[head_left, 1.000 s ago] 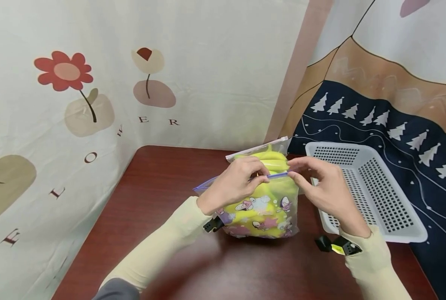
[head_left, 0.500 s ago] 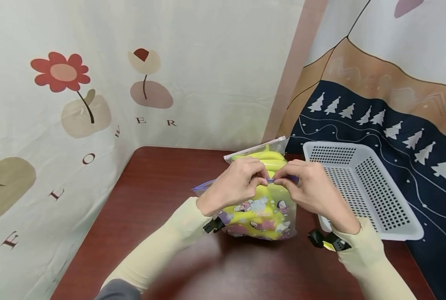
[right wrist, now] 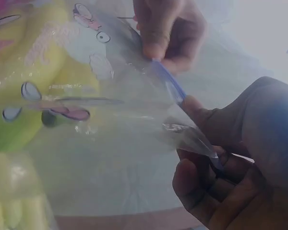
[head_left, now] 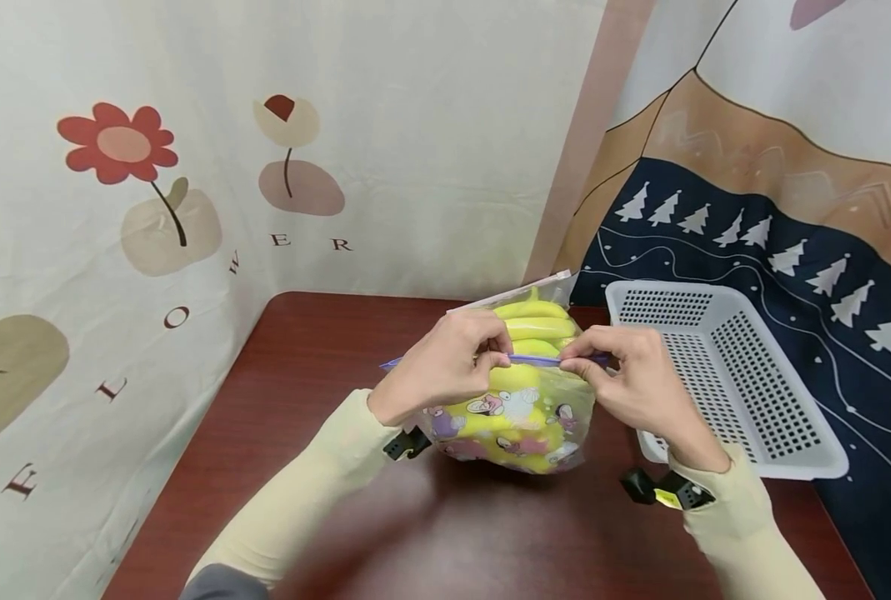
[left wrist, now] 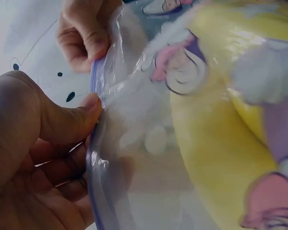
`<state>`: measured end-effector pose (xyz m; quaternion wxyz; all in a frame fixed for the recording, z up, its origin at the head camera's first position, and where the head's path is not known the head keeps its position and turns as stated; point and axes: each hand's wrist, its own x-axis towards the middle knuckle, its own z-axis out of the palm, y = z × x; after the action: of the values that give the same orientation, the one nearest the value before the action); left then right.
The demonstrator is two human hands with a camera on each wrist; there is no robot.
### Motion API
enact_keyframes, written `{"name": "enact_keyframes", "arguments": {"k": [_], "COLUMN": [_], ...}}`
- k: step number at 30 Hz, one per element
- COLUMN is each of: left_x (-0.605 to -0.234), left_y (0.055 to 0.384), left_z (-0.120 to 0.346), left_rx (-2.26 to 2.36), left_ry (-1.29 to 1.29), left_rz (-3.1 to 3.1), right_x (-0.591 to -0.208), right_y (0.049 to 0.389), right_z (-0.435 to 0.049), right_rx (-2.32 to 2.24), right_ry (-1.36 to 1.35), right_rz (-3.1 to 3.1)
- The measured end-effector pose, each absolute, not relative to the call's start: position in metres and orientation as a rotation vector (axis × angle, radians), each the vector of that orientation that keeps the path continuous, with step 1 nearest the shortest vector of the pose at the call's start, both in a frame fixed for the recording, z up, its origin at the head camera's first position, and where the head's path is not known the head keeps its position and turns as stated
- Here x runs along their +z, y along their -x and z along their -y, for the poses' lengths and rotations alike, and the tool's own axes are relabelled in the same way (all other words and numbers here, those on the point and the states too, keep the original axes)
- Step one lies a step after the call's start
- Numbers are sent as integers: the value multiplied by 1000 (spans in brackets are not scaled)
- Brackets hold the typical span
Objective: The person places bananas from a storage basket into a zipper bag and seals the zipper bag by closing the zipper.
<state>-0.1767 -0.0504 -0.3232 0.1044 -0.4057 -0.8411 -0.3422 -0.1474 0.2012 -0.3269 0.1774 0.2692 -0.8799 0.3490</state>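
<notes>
A see-through zip bag [head_left: 520, 412] with cartoon prints and yellow contents stands on the table. Its purple-blue zip strip [head_left: 535, 360] runs straight between the two hands. My left hand [head_left: 445, 362] pinches the strip between thumb and index finger, left of the middle. Farther right, my right hand [head_left: 628, 371] pinches the same strip. In the left wrist view, the thumb [left wrist: 74, 117] presses on the zip edge, and yellow banana shapes [left wrist: 216, 139] show through the film. Beyond the strip, bananas [head_left: 535, 327] show in clear plastic with a whitish top edge [head_left: 516, 290].
A white perforated basket [head_left: 828, 454] sits at the right side of the dark red-brown table [head_left: 325, 350]. Behind the table hangs a pale curtain [head_left: 430, 150] with flower prints; to the right is a navy cloth [head_left: 820, 333] with white trees.
My right hand came left along the zip until it met the left hand, taking hold of the strip. Since then the left hand has slid left, leaving a stretch of zip between them.
</notes>
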Motion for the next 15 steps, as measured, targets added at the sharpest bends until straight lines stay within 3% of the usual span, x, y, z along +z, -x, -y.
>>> {"name": "enact_keyframes", "arguments": {"k": [15], "left_x": [-335], "left_y": [179], "left_z": [79], "left_rx": [-983], "left_ry": [1173], "left_rz": [2538], "right_x": [-342], "right_y": [145], "right_z": [-222], "right_rx": [990], "right_ry": [-657], "right_rz": [2570]}}
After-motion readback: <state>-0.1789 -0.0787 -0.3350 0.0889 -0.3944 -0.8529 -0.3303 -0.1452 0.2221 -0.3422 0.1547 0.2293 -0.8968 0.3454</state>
